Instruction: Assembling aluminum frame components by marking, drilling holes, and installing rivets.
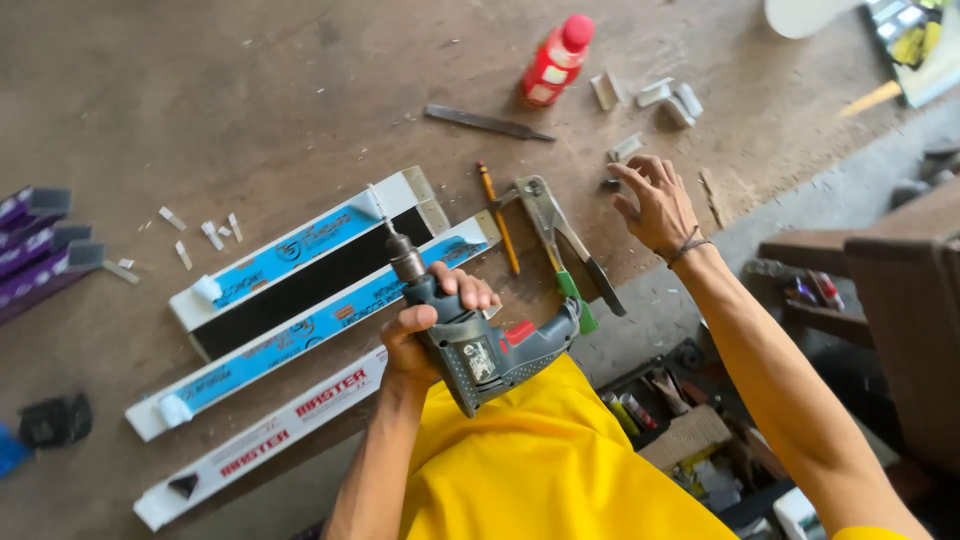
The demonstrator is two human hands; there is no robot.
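Note:
My left hand (425, 335) is shut around a grey-green power drill (485, 350) with a red switch. Its chuck and bit (398, 250) point at the end of an aluminium profile wrapped in blue film (300, 250). A second blue-filmed profile (310, 335) lies beside it, and a white-wrapped one (270, 440) lies nearer the bench edge. My right hand (655, 205) hovers open over the brown workbench (250, 100), fingers spread. It is close to a small metal offcut (625, 148) and a dark bit (610, 185).
Hand riveter pliers with a green grip (555, 235) and a pencil (497, 215) lie between my hands. Farther off are a flat file (485, 122), a red bottle (555, 62) and small aluminium brackets (670, 98). Purple-wrapped profiles (35, 250) lie left; an open toolbox (670, 410) sits below the bench.

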